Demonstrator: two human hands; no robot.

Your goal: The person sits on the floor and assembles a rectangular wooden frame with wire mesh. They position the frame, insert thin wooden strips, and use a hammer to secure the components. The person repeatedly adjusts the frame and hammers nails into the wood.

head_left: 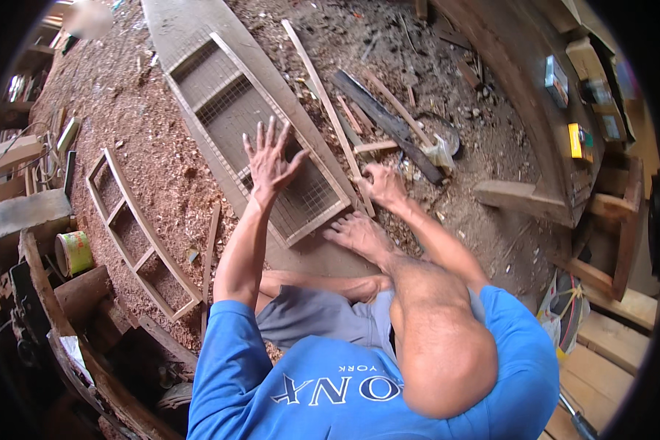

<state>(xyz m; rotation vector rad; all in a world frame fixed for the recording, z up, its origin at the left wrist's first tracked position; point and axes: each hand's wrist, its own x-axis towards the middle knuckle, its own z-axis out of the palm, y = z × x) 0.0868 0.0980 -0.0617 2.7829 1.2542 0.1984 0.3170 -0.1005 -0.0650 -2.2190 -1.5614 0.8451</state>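
A wooden frame (218,95) with two crossbars and wire mesh lies on a long wide board (170,26) on the ground. Over its mesh, my left hand (273,163) is spread flat with the fingers apart. Right of the frame, my right hand (383,185) is closed, its curled fingertips beside a long thin wooden strip (321,92). What those fingers pinch, if anything, is hidden. My bare foot (363,236) rests against the near right corner of the frame.
A second, mesh-free wooden frame (133,207) lies on wood shavings to the left. A dark plank (389,123), a short wood piece (376,147) and scraps lie right. Beyond them stands a wooden bench (524,202). A tin can (74,253) sits among timber at left.
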